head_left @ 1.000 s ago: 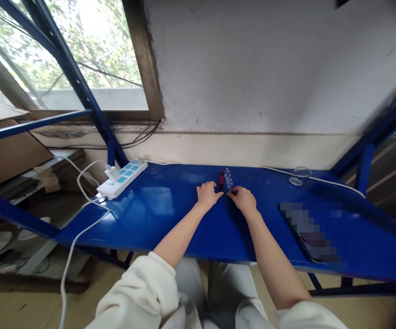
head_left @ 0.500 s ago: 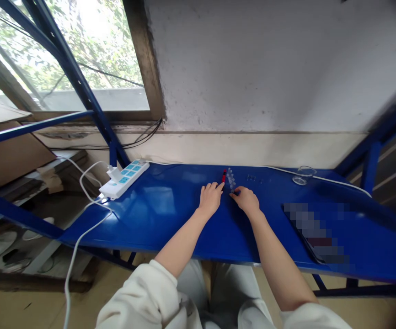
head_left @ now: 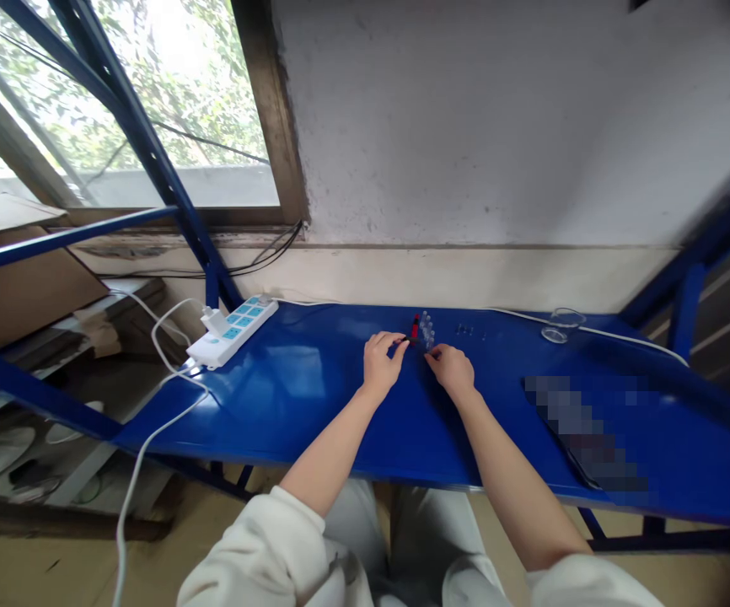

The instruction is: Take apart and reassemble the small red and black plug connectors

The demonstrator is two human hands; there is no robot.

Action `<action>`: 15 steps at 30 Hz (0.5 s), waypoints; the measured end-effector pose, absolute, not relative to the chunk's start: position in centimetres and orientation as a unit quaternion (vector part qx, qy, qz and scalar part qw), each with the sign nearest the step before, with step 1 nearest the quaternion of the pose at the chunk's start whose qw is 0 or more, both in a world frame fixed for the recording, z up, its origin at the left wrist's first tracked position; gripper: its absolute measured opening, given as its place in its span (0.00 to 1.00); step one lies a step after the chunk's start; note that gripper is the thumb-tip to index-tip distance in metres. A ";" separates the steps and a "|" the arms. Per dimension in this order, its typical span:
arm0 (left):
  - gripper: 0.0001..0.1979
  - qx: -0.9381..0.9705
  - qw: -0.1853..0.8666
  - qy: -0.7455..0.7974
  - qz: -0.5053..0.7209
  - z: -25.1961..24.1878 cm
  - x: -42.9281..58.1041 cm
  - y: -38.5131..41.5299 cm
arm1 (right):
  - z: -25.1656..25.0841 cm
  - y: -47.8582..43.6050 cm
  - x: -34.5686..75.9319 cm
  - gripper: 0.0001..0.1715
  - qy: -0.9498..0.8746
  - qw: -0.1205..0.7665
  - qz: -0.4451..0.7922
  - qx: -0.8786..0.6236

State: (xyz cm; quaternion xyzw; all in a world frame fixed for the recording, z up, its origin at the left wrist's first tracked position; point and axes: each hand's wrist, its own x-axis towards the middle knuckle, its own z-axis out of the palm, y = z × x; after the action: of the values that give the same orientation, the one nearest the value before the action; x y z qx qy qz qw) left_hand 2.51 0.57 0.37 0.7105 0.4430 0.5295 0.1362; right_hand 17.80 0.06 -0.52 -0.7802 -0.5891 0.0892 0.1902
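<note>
My left hand (head_left: 383,361) is closed in a pinch on a small dark piece (head_left: 406,339), too small to name. Just beyond it lies a short red piece (head_left: 415,325) on the blue table. Beside that is a clear, knobbly strip (head_left: 426,329), which looks like several small transparent parts in a row. My right hand (head_left: 452,371) has its thumb and fingertips pressed together at the near end of this strip. What those fingertips hold, if anything, is hidden. Several tiny clear pieces (head_left: 464,330) lie to the right of the strip.
A white power strip (head_left: 232,331) with a plugged-in adapter sits at the table's left end, its cable hanging down. At the back right stands a clear round container (head_left: 555,334) near a white cord (head_left: 630,343). A dark flat item (head_left: 567,430), blurred out, lies at right.
My left hand has drawn back slightly to the left from the red piece, with a small dark piece now in its fingertips. My right hand stays by the clear strip.
</note>
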 end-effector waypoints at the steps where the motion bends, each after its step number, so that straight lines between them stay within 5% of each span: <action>1: 0.09 0.709 0.136 0.447 0.528 0.4 2.6 0.6 | -0.4 0.0 17.6 0.12 -0.597 0.191 0.083 -0.775; 15: 0.10 0.694 0.168 0.440 0.545 0.6 2.4 0.6 | 0.1 -0.8 16.6 0.07 -0.676 0.223 0.046 -0.701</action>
State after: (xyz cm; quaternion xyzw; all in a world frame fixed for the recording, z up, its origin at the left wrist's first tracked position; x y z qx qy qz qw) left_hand 2.37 0.59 0.58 0.6938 0.4402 0.5446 0.1682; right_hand 16.64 -0.75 0.14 -0.7013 -0.6756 0.0459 0.2226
